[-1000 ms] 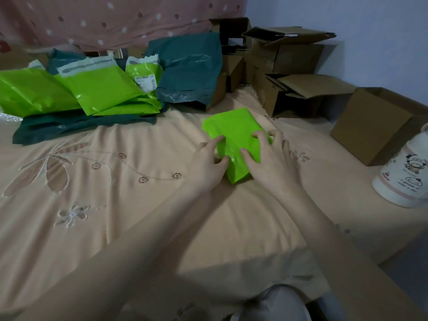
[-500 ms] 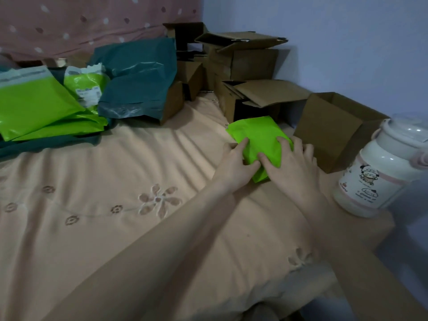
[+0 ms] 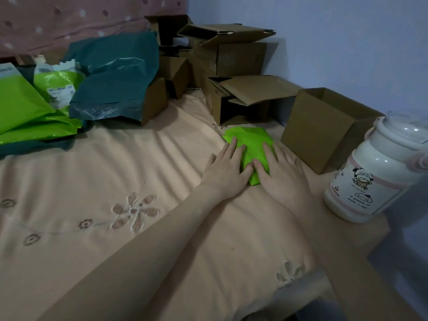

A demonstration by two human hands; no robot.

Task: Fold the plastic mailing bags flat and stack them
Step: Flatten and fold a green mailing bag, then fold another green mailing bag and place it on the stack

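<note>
On the peach bedsheet [image 3: 97, 181], going from the left, we see the unfolded green mailing bags [image 3: 25, 112] heaped with a dark teal bag [image 3: 115, 77], well apart from our hands. Our left hand [image 3: 225, 169] lies flat, fingers spread, gripping nothing, its fingertips pressing the left edge of the folded green bag [image 3: 249, 141]. Our right hand [image 3: 281, 172] is likewise flat and released, covering the bag's right side, thumbs nearly touching. The bag sits just ahead of both hands, its long axis running away from us, beside a cardboard box [image 3: 317, 130] and near a white bottle [image 3: 375, 172]. Both hands are equally near; we judge the waiting pile lies leftward, closer to the left hand.
</note>
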